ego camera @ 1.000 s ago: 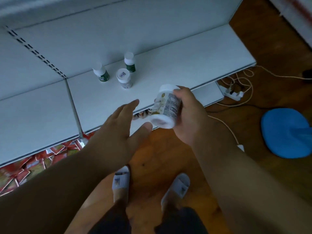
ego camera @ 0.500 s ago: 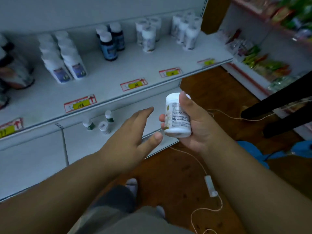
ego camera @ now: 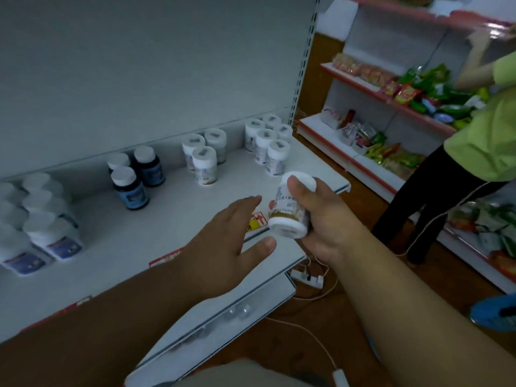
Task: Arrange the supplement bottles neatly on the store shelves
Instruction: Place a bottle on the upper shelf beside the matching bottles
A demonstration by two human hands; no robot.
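My right hand (ego camera: 315, 219) is wrapped around a white bottle (ego camera: 290, 208), thumb laid along the front of its label, fingers closed behind it. I hold it tilted, cap away from me and base toward my face, so I can read the label and judge which group it belongs with. The bottle hangs in the air just off the front edge of the shelf (ego camera: 156, 227), touching nothing but my hand.

My left hand (ego camera: 229, 241) holds nothing. It floats just beside the bottle, palm turned toward it, fingers spread and loosely extended, thumb pointing at the bottle's base. I think it is ready to steady or take over the bottle.

Both forearms reach forward and up from the bottom of the view, the right one angled inward, so the hands meet in front of the shelf's right half.

On the shelf the stock stands by kind: white bottles with blue labels (ego camera: 53, 236) far left, three dark bottles (ego camera: 131, 188), a trio of white jars (ego camera: 205, 160), and a larger white cluster (ego camera: 268, 143) at the right end. My bottle's gold band looks like the trio's, so that is likely its place. The front row there has room.

Another person (ego camera: 483, 141) stands at the snack shelves to the right, well apart.
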